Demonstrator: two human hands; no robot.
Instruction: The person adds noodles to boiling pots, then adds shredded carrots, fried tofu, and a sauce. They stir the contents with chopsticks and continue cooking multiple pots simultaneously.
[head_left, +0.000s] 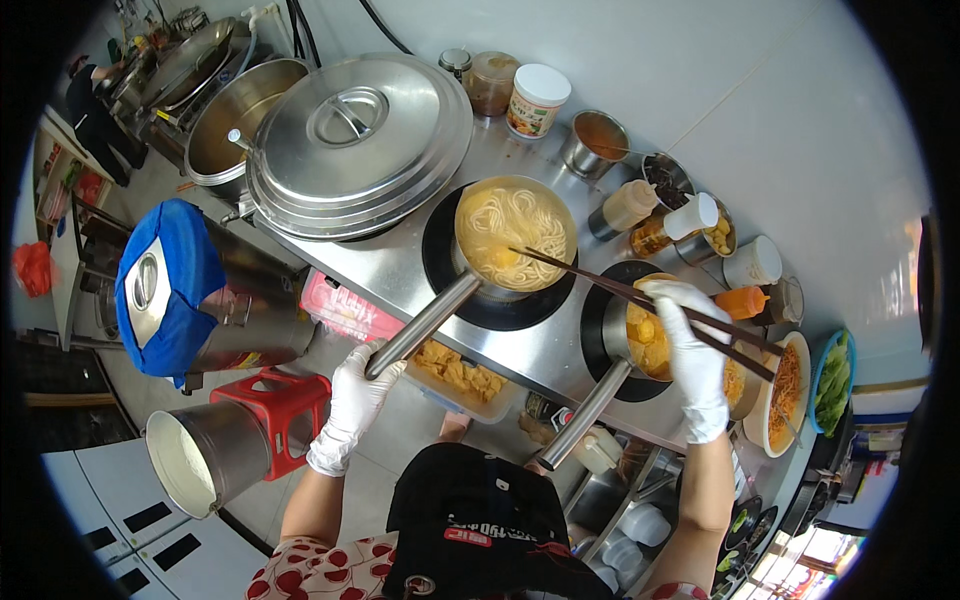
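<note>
My left hand (358, 401), in a white glove, is closed around the end of a long steel handle (424, 324). That handle belongs to a saucepan (463, 259) on the round black hob. Pale noodles (529, 223) lie in yellowish broth inside it. In my gloved right hand (694, 352) are long dark wooden chopsticks (600, 281), their tips dipping into the broth beside the noodles. Below that hand, a second saucepan (615, 330) holds orange-yellow pieces in liquid. Its handle (585, 416) points toward me, and my right hand partly covers its far side.
A large steel pot lid (307, 169) stands left of the noodles. Sauce bottles (630, 201) and steel tubs (596, 154) line the wall. At right sit a bowl of orange shreds (786, 375) and a basket of green leaves (832, 390). A red stool (281, 405) and bucket (240, 450) occupy the floor.
</note>
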